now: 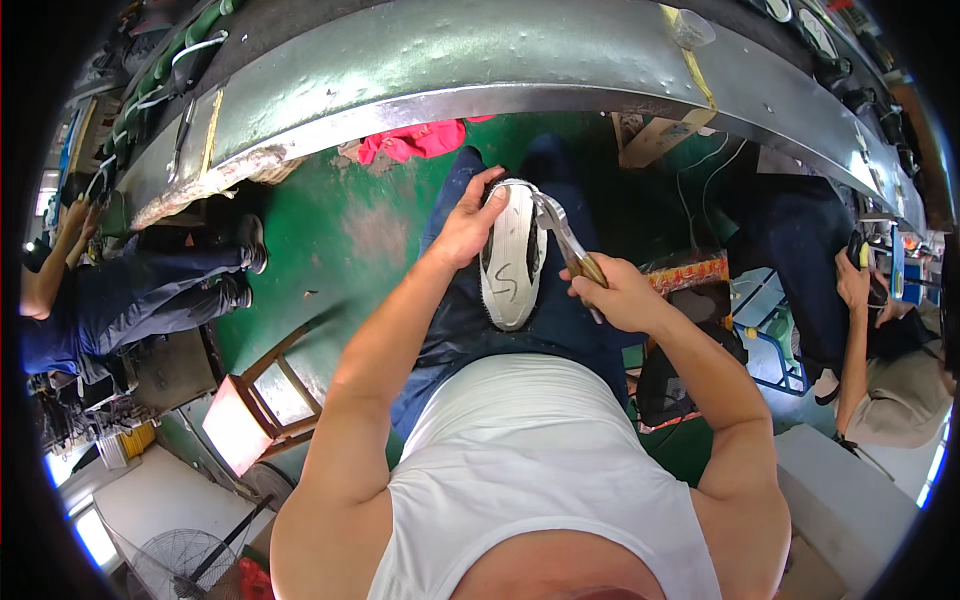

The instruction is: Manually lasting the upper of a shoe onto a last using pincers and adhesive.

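Observation:
A shoe upper on its last [514, 250] lies bottom side up over my lap, its pale underside marked with a dark curved line. My left hand [468, 224] is closed on its far left edge, thumb on the underside and the other fingers mostly hidden behind it. Wrapped round the handles of lasting pincers [566, 232] is my right hand [624, 292]. The metal head of the pincers meets the shoe's far right edge; whether its jaws pinch material is too small to tell.
A long metal-topped bench [420, 62] curves across the far side, with a red cloth [412, 141] beneath it. At left stands a wooden stool [268, 400]; behind it is a fan [185, 555]. Co-workers sit on both sides, and a blue stool [770, 335] stands at right.

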The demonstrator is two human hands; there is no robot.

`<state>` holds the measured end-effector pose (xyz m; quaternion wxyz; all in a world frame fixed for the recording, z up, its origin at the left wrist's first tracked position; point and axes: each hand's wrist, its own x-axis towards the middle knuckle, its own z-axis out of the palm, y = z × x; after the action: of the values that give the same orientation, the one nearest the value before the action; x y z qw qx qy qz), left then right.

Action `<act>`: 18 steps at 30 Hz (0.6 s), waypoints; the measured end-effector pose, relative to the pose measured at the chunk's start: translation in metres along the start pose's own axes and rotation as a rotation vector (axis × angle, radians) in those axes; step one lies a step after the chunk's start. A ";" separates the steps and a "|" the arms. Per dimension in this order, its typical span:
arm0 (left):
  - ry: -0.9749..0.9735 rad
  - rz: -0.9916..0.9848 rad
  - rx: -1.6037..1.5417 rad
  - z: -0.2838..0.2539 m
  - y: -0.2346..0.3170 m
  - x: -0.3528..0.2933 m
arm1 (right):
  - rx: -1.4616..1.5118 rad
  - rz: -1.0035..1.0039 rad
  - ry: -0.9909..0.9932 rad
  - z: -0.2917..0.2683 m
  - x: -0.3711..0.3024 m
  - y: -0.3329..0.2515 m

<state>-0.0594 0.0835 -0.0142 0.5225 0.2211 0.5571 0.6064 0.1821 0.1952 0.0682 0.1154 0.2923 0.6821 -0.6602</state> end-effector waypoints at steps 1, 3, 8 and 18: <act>-0.009 0.027 0.026 0.000 0.001 -0.003 | 0.027 -0.052 -0.011 0.002 0.008 0.011; -0.017 0.052 0.053 0.001 0.007 -0.010 | 0.149 -0.042 -0.015 0.009 0.014 0.005; -0.023 0.153 0.283 -0.005 0.008 -0.018 | 0.301 0.023 -0.152 0.007 0.020 -0.016; 0.032 0.183 0.007 -0.022 -0.011 -0.022 | -0.178 -0.176 0.074 0.029 0.053 0.015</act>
<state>-0.0662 0.0527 -0.0240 0.4552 0.2632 0.5448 0.6532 0.1414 0.1793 0.0238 0.0573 0.2443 0.7650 -0.5932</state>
